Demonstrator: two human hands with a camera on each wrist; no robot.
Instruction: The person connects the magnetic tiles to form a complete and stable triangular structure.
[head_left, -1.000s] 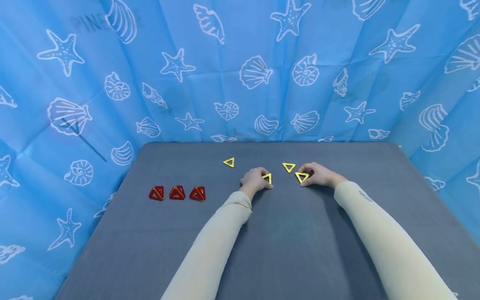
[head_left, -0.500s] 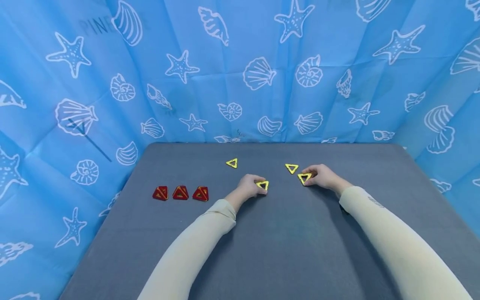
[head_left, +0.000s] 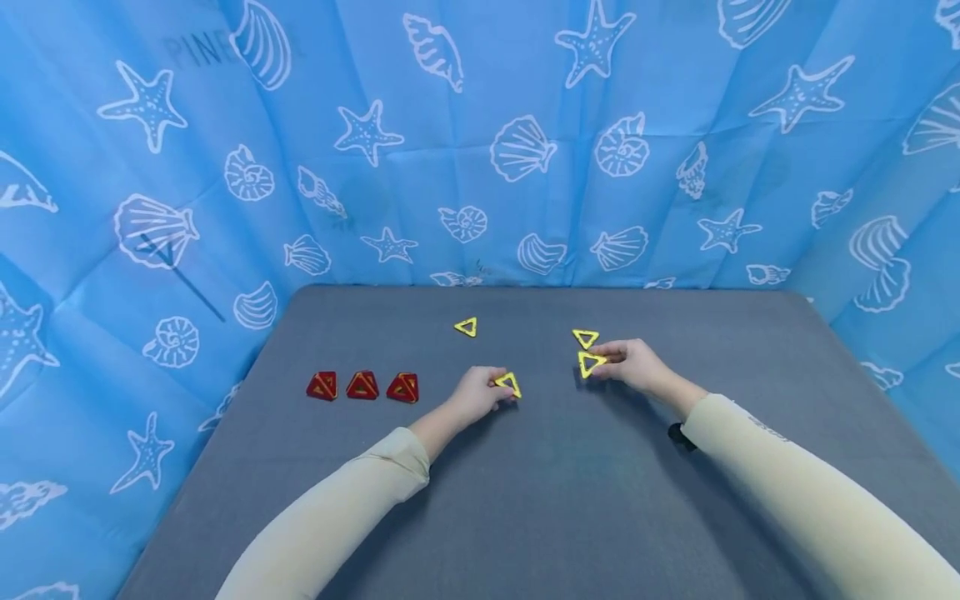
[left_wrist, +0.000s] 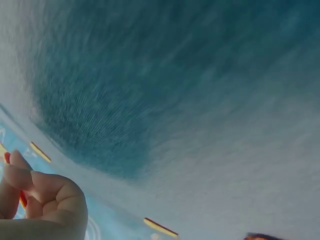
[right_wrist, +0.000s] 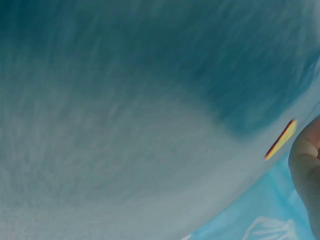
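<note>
In the head view my left hand [head_left: 474, 394] pinches a yellow triangular frame tile [head_left: 517, 387] between thumb and fingers, left of the table's middle. A second yellow triangular frame tile [head_left: 582, 365] is gripped at its right side by my right hand [head_left: 632, 364]. Just behind that one, another yellow triangle [head_left: 586, 332] lies flat. In the left wrist view the fingers of my left hand [left_wrist: 55, 202] curl round a piece with a red edge [left_wrist: 23, 199]. The right wrist view catches only part of my right hand [right_wrist: 306, 165], near a yellow tile with a red edge [right_wrist: 281, 140].
Three red triangular pieces with yellow parts [head_left: 322, 386] stand in a row on the left. One loose yellow triangle [head_left: 476, 327] lies near the back edge of the grey table [head_left: 525, 517]. A blue shell-print curtain [head_left: 420, 183] hangs behind and at the sides.
My left hand has drawn its tile leftward and toward me, away from the right hand. The right hand has moved its tile slightly left and nearer, turning it a little.
</note>
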